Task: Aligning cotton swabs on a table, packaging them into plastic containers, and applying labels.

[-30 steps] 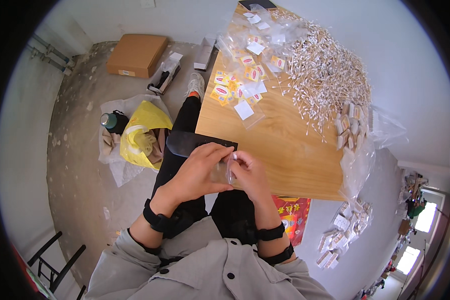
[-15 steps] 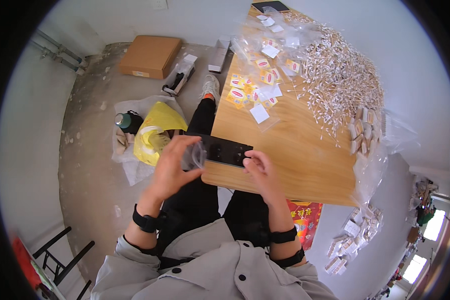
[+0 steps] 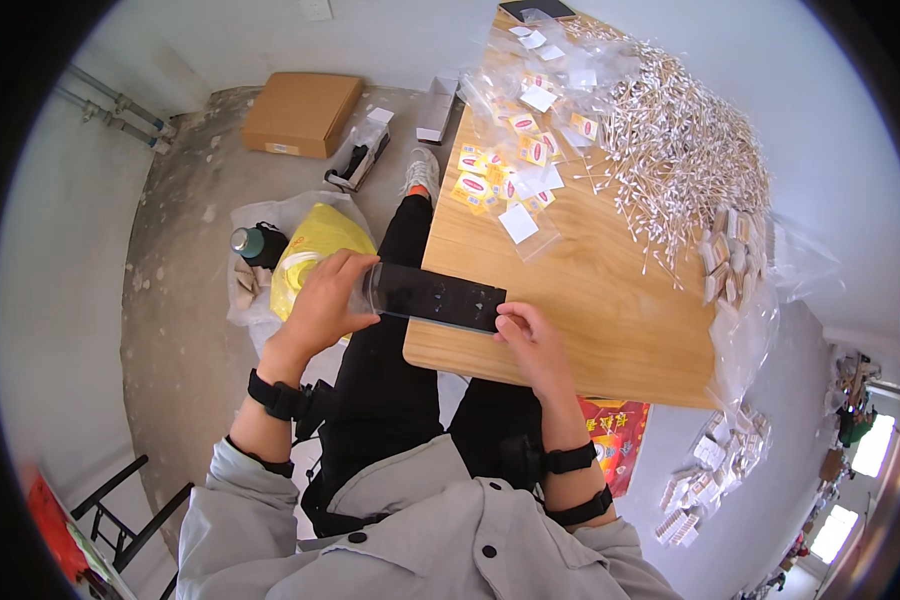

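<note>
A flat black plate (image 3: 450,302) with a glossy surface lies across the left front edge of the wooden table (image 3: 610,340), its left part sticking out past the edge. Around that left end is a clear plastic bag (image 3: 369,290); how far it reaches along the plate is hard to make out. My left hand (image 3: 320,300) pinches the bag's outer end between thumb and fingers. At the plate's right end, my right hand (image 3: 535,345) is closed with its fingertips on the corner. Yellow-and-white printed cards (image 3: 475,185) and white cards (image 3: 518,223) in clear bags lie beyond the plate.
A large heap of cotton swabs (image 3: 670,140) covers the table's far right, with bundled swabs (image 3: 727,250) beside it. On the floor at left are a yellow bag (image 3: 325,240), a green-topped bottle (image 3: 247,241) and a cardboard box (image 3: 302,113). More bundles (image 3: 715,460) lie at lower right.
My left hand has moved slightly left and down, and the clear bag, bunched near its fingers before, now extends along the plate's left end. My right hand has shifted slightly right.
</note>
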Motion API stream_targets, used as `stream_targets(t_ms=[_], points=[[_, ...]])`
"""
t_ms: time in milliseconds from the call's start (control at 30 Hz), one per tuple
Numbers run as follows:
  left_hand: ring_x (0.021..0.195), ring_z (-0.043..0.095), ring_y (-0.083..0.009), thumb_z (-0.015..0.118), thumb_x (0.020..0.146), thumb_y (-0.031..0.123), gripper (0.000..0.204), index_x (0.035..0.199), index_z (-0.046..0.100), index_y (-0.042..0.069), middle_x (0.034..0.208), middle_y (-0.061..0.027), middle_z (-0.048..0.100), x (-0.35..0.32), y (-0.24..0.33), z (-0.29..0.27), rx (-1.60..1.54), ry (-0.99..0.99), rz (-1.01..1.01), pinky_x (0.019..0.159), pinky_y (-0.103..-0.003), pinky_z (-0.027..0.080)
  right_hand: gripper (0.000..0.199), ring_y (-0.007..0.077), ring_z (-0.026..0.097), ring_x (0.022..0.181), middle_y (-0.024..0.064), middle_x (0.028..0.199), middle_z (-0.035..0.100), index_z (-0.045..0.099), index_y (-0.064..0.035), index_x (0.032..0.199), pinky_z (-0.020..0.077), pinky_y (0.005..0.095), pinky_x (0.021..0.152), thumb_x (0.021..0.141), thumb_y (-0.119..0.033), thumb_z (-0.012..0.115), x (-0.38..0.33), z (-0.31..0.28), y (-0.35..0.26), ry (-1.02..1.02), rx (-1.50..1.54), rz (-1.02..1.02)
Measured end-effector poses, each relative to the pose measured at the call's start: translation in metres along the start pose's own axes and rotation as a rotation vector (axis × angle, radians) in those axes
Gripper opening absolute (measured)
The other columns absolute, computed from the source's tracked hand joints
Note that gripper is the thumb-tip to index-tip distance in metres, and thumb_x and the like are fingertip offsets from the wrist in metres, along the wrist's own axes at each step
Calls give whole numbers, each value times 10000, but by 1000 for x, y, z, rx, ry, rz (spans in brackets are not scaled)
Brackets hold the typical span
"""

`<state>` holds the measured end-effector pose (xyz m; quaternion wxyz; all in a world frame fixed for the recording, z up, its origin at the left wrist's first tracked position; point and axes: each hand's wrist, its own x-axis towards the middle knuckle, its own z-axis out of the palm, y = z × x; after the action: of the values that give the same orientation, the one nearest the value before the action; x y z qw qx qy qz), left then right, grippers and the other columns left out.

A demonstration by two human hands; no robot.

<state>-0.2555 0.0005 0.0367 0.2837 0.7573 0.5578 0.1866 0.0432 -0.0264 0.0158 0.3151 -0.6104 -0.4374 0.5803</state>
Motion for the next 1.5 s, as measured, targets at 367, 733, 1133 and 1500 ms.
stream_targets(t_ms=[367,733,1133,1500], points=[[1144,490,-339,868,520,123,712,1174,594,63,1169,-122,520,33,38,13,83,-89,205,976,-413,418,247,119,652,780,50,887,649,623,-10,1117,520,247,720,931,-172,614,6,-2,4,14,-5,20],[1279,419,-349,843,600,201,799,1299,506,9,1309,-157,472,14,70,51,309,-72,196,1125,-507,280,288,114,588,818,31,938,598,596,-48,1164,495,254,735,903,-158,647,31,-66,35,424,-4,-237],[1417,255,-384,744,761,355,782,1408,429,49,1505,-202,316,103,132,136,246,-102,329,1152,-524,199,763,377,378,1213,228,1306,374,427,-27,1373,358,439,1010,773,-349,772,115,-202,6,1038,-544,-208],[1451,165,-383,672,819,397,800,1457,348,41,1560,-195,208,122,133,155,376,103,140,1167,-539,126,495,293,560,1001,138,1124,528,593,-83,1175,469,390,811,719,-170,765,175,-210,-14,922,-437,-397]])
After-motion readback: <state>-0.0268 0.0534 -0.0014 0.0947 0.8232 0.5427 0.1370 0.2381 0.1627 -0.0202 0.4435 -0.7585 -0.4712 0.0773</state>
